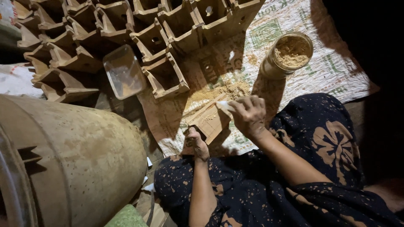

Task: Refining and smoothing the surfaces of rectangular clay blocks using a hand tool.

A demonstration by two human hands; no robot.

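Note:
My left hand [198, 145] grips the near end of a small square clay pot [209, 120] that lies tilted on a printed woven sack [332, 69]. My right hand [249, 113] is closed on a small pale cloth or sponge [224, 105] and presses it against the pot's upper edge. Loose tan powder [227, 90] lies on the sack just beyond the pot. My lap, in dark patterned fabric [320, 138], fills the lower right.
Several unfired square clay pots [164, 75] are packed in rows at the top. A clear plastic box [124, 71] rests among them. A jar of tan powder [290, 52] stands on the sack. A big mud-spattered drum [75, 159] lies at the left.

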